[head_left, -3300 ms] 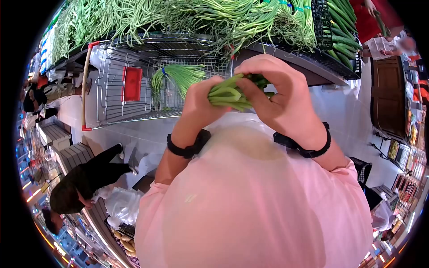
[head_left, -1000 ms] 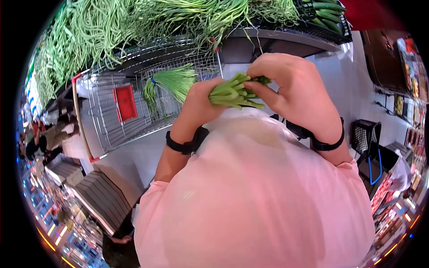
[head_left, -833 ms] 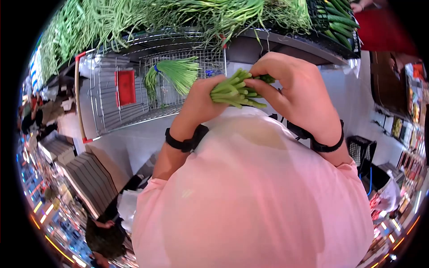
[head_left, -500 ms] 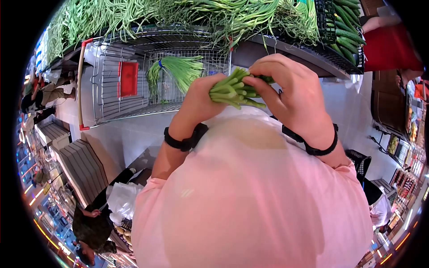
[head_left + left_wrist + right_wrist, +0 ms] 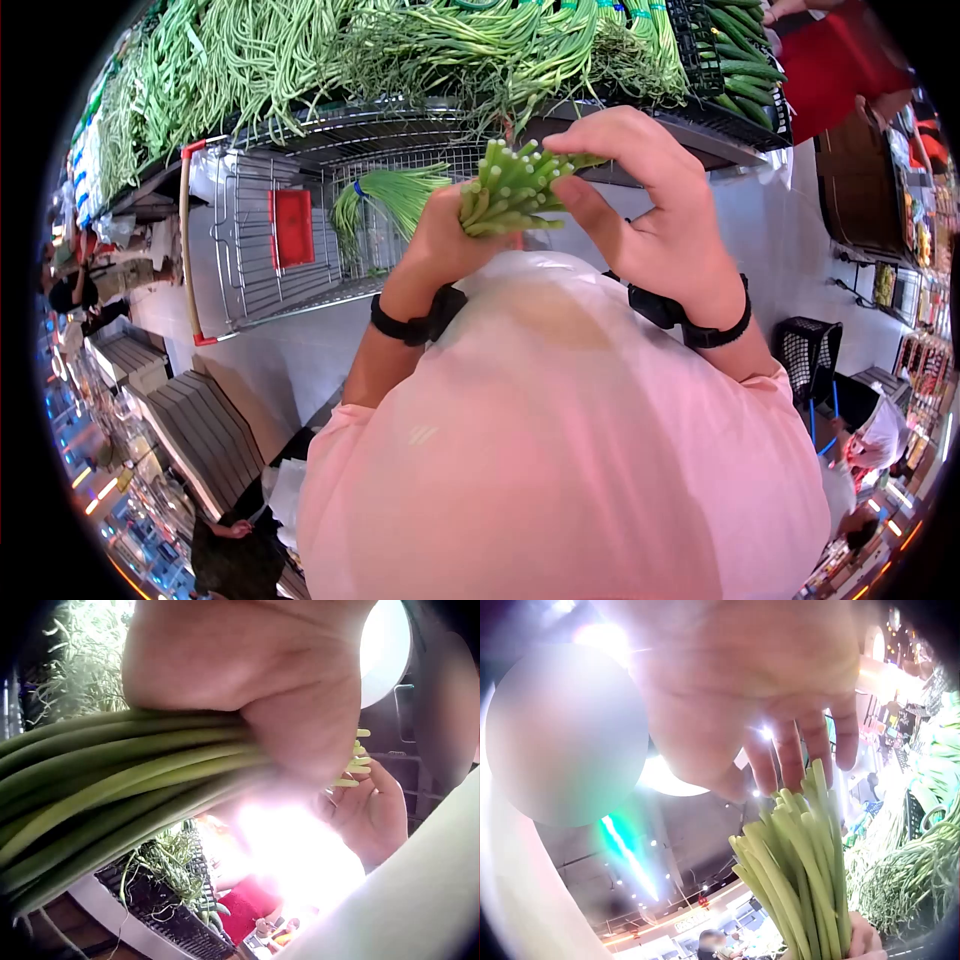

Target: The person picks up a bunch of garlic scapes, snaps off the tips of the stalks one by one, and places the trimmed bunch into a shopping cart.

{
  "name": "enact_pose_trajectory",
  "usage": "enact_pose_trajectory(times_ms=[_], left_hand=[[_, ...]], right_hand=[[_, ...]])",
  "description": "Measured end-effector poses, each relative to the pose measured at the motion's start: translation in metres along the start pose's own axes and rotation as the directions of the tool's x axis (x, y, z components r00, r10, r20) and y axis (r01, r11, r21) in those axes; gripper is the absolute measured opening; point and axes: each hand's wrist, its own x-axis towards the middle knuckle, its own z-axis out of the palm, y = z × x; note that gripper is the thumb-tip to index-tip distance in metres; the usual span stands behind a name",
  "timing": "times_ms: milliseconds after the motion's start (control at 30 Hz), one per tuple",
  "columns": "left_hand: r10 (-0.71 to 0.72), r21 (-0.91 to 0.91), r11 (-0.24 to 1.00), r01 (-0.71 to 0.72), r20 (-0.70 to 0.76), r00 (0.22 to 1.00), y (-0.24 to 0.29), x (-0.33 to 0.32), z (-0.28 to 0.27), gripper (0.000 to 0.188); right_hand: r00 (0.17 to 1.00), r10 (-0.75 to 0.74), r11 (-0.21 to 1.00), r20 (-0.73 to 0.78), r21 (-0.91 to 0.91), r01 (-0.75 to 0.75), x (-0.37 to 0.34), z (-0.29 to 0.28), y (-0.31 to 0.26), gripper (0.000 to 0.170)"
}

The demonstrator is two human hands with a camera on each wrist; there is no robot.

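In the head view my left hand (image 5: pixel 440 232) grips a bunch of garlic scapes (image 5: pixel 505 190), pale cut ends pointing up and right. The long green stems (image 5: pixel 112 769) run out of the left fist across the left wrist view. My right hand (image 5: pixel 655 215) is beside the cut ends, thumb and forefinger apart. In the right wrist view its fingers (image 5: pixel 787 754) extend right at the stalk tips. Below and left, a second bunch of scapes (image 5: pixel 400 195), tied with a blue band, lies in the wire shopping cart (image 5: pixel 245 255).
A produce shelf heaped with long beans (image 5: pixel 260 65) and more scapes (image 5: pixel 560 45) runs behind the cart. Cucumbers (image 5: pixel 745 75) lie in a black crate at right, near a person in red (image 5: pixel 840 70). A black basket (image 5: pixel 805 345) stands on the floor at right.
The right thumb and forefinger, earlier closed at the stalk ends, have come apart. The bunch has tilted so its cut ends face up more, held by the left hand throughout.
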Motion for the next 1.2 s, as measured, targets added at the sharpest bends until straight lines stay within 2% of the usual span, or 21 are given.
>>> enact_pose_trajectory(times_ms=[67,133,167,233,267,333,433,533,567,600,700,733,800,833,867,900,967,1033,1067,1133,1200], left_hand=[[-0.006,-0.002,1.000,0.006,0.060,0.998,0.003,-0.001,-0.011,0.042],[-0.027,-0.113,0.993,0.044,0.149,0.988,0.010,0.000,-0.022,0.042],[-0.036,-0.165,0.984,0.069,0.196,0.980,0.013,0.001,-0.027,0.042],[-0.032,-0.104,0.993,0.058,0.232,0.972,0.016,0.001,-0.038,0.040],[-0.029,-0.076,0.996,0.049,0.249,0.968,0.017,0.001,-0.043,0.038],[-0.032,-0.144,0.986,0.080,0.306,0.951,0.016,-0.001,-0.052,0.040],[-0.011,-0.190,0.978,0.089,0.379,0.925,0.010,-0.001,-0.063,0.047],[0.016,-0.225,0.967,0.116,0.511,0.859,-0.010,0.004,-0.076,0.056],[0.021,-0.235,0.962,0.136,0.564,0.825,-0.016,0.007,-0.079,0.059],[0.040,-0.349,0.923,0.158,0.498,0.866,-0.013,0.007,-0.073,0.054],[0.106,0.015,0.990,-0.140,0.567,0.817,-0.008,0.011,-0.073,0.040],[0.146,-0.031,0.988,-0.151,0.514,0.845,-0.008,0.011,-0.067,0.034],[0.171,-0.147,0.983,-0.111,0.497,0.851,-0.016,0.014,-0.065,0.036],[0.178,-0.204,0.975,-0.088,0.484,0.857,-0.018,0.015,-0.063,0.037],[0.109,-0.263,0.964,0.027,0.490,0.865,-0.019,0.015,-0.058,0.040],[0.132,-0.212,0.977,-0.033,0.476,0.869,-0.013,0.015,-0.056,0.039],[0.184,-0.096,0.983,-0.157,0.441,0.879,-0.003,0.019,-0.052,0.039],[0.122,-0.143,0.987,-0.073,0.372,0.920,-0.003,0.018,-0.041,0.035],[0.089,-0.169,0.985,-0.033,0.332,0.939,-0.006,0.018,-0.034,0.035],[0.037,-0.205,0.979,0.019,0.265,0.963,-0.012,0.018,-0.020,0.034],[0.095,-0.132,0.989,-0.068,0.212,0.973,-0.013,0.023,-0.008,0.033]], right_hand=[[1.000,-0.004,0.999,0.007,-0.033,0.005,0.005,0.005,-0.008,0.026],[0.999,0.038,0.996,0.026,-0.080,-0.035,0.009,0.010,-0.016,0.023],[0.993,0.116,0.992,0.020,-0.041,-0.115,0.009,0.014,-0.020,0.022],[0.963,0.269,0.962,0.017,0.041,-0.269,0.008,0.023,-0.027,0.019],[0.960,0.279,0.959,0.004,0.044,-0.279,0.009,0.026,-0.030,0.021],[0.954,0.299,0.953,-0.015,0.050,-0.298,0.010,0.034,-0.035,0.026],[0.933,0.355,0.930,-0.054,0.128,-0.346,0.007,0.056,-0.039,0.044],[0.931,0.353,0.898,0.092,0.247,-0.365,0.006,0.070,-0.054,0.057],[0.935,0.348,0.903,0.067,0.245,-0.353,0.007,0.074,-0.056,0.056],[0.939,0.342,0.908,0.043,0.242,-0.342,0.009,0.079,-0.057,0.056],[0.944,0.315,0.939,-0.096,0.177,-0.296,0.004,0.091,-0.046,0.049],[0.942,0.317,0.942,-0.114,0.154,-0.298,0.003,0.089,-0.046,0.048],[0.957,0.277,0.957,-0.090,0.117,-0.266,0.002,0.084,-0.047,0.052],[0.962,0.230,0.972,-0.148,0.087,-0.219,0.002,0.081,-0.046,0.050],[0.962,0.183,0.983,-0.201,0.058,-0.174,0.002,0.078,-0.045,0.048],[0.960,0.131,0.991,-0.249,0.027,-0.128,0.001,0.075,-0.043,0.046],[0.956,0.135,0.987,-0.261,-0.054,-0.154,-0.007,0.061,-0.040,0.039],[0.968,0.101,0.976,-0.231,-0.163,-0.141,-0.014,0.050,-0.035,0.037],[0.968,0.138,0.968,-0.211,-0.179,-0.177,-0.015,0.044,-0.037,0.031],[0.976,0.066,0.959,-0.207,-0.258,-0.120,-0.011,0.034,-0.034,0.026],[0.980,0.005,0.934,-0.200,-0.350,-0.076,-0.012,0.024,-0.027,0.022]])
